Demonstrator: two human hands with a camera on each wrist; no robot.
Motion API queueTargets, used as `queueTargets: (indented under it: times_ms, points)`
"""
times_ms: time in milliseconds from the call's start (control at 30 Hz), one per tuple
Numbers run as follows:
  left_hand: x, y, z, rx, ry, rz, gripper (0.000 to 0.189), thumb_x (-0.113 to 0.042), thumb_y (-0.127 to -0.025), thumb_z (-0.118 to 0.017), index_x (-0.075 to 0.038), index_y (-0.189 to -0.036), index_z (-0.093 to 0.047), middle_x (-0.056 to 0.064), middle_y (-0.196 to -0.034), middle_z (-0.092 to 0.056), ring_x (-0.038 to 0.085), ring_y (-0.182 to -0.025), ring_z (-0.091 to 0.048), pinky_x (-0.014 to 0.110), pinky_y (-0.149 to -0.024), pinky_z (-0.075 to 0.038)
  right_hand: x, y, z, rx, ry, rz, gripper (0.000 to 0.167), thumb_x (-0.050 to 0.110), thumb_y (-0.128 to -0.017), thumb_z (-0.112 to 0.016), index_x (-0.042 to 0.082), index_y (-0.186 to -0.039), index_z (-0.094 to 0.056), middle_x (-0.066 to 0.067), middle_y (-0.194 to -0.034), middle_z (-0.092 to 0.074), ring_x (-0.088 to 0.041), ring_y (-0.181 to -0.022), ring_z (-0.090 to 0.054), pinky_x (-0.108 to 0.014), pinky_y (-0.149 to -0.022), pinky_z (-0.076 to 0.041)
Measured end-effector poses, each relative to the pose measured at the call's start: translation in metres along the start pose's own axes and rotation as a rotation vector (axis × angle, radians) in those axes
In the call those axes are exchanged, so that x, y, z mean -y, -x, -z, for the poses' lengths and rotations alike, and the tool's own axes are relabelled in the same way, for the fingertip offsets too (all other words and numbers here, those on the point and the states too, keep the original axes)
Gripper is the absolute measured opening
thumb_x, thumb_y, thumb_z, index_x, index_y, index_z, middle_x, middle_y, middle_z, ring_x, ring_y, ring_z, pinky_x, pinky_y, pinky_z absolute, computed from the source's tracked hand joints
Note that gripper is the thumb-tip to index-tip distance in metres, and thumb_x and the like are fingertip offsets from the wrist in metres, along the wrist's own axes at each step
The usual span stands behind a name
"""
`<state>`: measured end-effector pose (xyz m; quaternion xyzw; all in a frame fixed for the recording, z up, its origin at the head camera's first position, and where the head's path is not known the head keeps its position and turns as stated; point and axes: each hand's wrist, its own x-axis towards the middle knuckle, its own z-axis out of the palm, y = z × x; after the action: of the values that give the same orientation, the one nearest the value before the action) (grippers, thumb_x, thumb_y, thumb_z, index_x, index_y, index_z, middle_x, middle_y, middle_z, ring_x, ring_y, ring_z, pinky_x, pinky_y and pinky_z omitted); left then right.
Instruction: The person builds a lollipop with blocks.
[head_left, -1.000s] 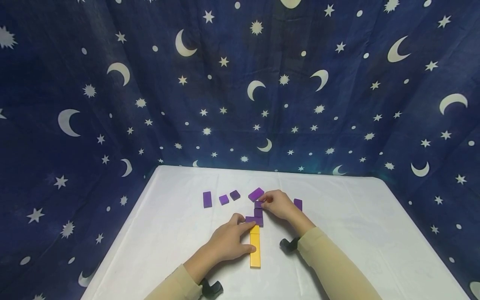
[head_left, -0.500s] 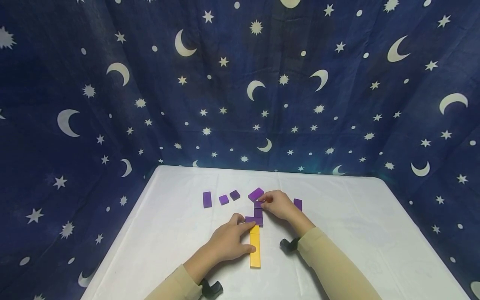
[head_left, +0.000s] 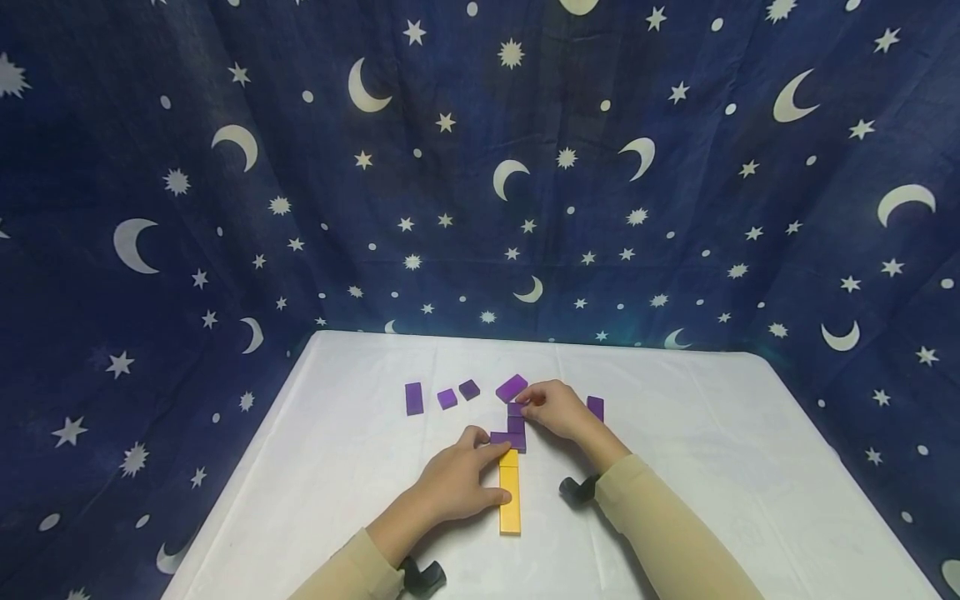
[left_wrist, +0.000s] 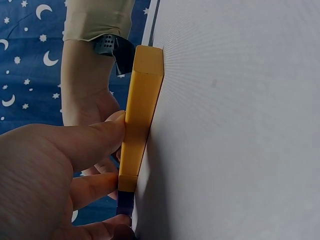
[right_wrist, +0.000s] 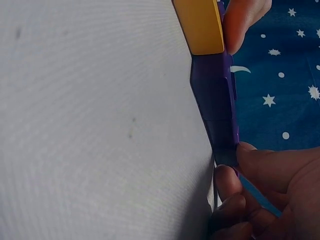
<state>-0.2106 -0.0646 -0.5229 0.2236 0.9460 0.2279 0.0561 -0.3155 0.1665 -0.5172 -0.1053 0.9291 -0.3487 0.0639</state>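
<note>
A row of blocks lies on the white table. At its near end is a long yellow block (head_left: pixel 510 517), followed by a short yellow block (head_left: pixel 509 457). Beyond them come a crosswise purple block (head_left: pixel 498 437), a small purple block (head_left: pixel 516 425) and a far small purple block (head_left: pixel 514 409). My left hand (head_left: pixel 456 482) rests its thumb on the long yellow block, while its outstretched fingers touch the short yellow and crosswise purple blocks. With thumb and finger, my right hand (head_left: pixel 558 410) pinches the far small purple block, partly hidden by the fingertips.
Loose purple pieces lie around the row: an upright-lying rectangle (head_left: pixel 414 399), two small blocks (head_left: pixel 447 399), a tilted rectangle (head_left: pixel 512 388) and one block (head_left: pixel 596 407) behind the right wrist. A dark blue star-patterned cloth (head_left: pixel 480 208) hangs behind the white table (head_left: pixel 360 358).
</note>
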Motion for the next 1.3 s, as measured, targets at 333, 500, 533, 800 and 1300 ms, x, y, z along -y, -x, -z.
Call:
queueTargets:
  times_ms: [333, 500, 533, 800, 1300]
  points:
    - [0.000, -0.001, -0.001, -0.002, -0.001, -0.004, 0.075, -0.060, -0.086, -0.083, -0.035, -0.153, -0.061, 0.007, -0.145, -0.058, 0.021, -0.103, -0.068, 0.044, -0.094, -0.060, 0.002, 0.002, 0.001, 0.001, 0.005, -0.005, 0.015, 0.013, -0.096, -0.079, 0.019, -0.109, -0.083, 0.001, -0.094, -0.073, -0.019, -0.091, -0.062, -0.047, -0.095, -0.055]
    - [0.000, -0.001, -0.001, -0.002, -0.007, -0.010, 0.076, -0.060, -0.085, -0.084, -0.035, -0.153, -0.061, 0.006, -0.144, -0.058, 0.019, -0.101, -0.067, 0.042, -0.092, -0.060, 0.002, 0.002, 0.002, -0.001, 0.006, -0.005, 0.017, 0.014, -0.096, -0.079, 0.020, -0.112, -0.083, 0.000, -0.096, -0.073, -0.019, -0.092, -0.062, -0.047, -0.095, -0.054]
    - [0.000, -0.001, -0.001, -0.003, -0.007, -0.012, 0.076, -0.060, -0.084, -0.084, -0.035, -0.153, -0.061, 0.006, -0.144, -0.058, 0.019, -0.100, -0.067, 0.042, -0.091, -0.060, 0.002, 0.002, 0.002, -0.002, 0.006, -0.004, 0.019, 0.014, -0.096, -0.079, 0.020, -0.113, -0.083, 0.000, -0.096, -0.073, -0.019, -0.092, -0.062, -0.047, -0.095, -0.054]
    - [0.001, -0.002, -0.002, -0.002, -0.010, -0.006, 0.076, -0.061, -0.084, -0.083, -0.035, -0.153, -0.061, 0.006, -0.143, -0.058, 0.017, -0.099, -0.065, 0.042, -0.092, -0.059, 0.000, 0.004, 0.003, -0.004, -0.009, -0.010, 0.024, 0.014, -0.096, -0.079, 0.020, -0.119, -0.081, -0.001, -0.096, -0.073, -0.020, -0.091, -0.062, -0.047, -0.094, -0.055]
    - [0.003, -0.002, -0.004, -0.006, -0.009, -0.001, 0.077, -0.061, -0.085, -0.083, -0.035, -0.154, -0.060, 0.006, -0.144, -0.058, 0.018, -0.099, -0.066, 0.042, -0.091, -0.059, -0.004, 0.014, 0.013, -0.017, -0.101, -0.035, 0.039, 0.006, -0.092, -0.081, 0.014, -0.130, -0.076, 0.000, -0.092, -0.074, -0.017, -0.070, -0.064, -0.031, -0.065, -0.056]
